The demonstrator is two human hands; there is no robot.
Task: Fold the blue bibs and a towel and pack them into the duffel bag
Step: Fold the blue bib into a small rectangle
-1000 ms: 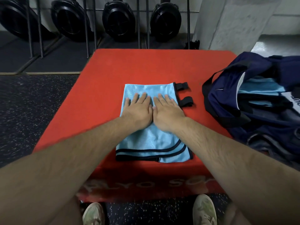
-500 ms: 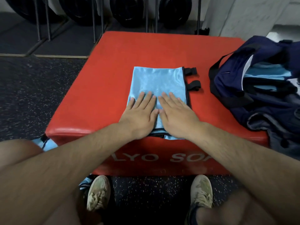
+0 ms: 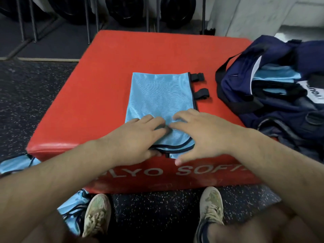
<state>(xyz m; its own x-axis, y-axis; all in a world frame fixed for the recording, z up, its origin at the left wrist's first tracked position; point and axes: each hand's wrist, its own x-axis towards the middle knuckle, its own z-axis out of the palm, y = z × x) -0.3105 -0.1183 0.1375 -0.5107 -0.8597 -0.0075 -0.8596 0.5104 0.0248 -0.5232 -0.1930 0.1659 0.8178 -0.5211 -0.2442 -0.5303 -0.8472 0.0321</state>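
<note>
While both hands press its near end, the folded light-blue mesh bib [image 3: 160,100] lies at the frame's centre on the red padded box [image 3: 108,81].
Left hand [image 3: 136,137] and right hand [image 3: 201,135] rest flat, fingers slightly bent, gripping nothing; the open navy fabric duffel bag [image 3: 273,95] sits at right, with 2 more blue bibs [image 3: 19,162] on the floor lower left.

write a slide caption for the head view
Both hands gather the blue bib's near edge on a red plyo box.

Red padded plyo box [image 3: 112,88] on speckled dark floor [image 3: 31,95]; on top, folded blue bib [image 3: 161,95] near front edge, navy duffel bag [image 3: 273,95] at right.
</note>
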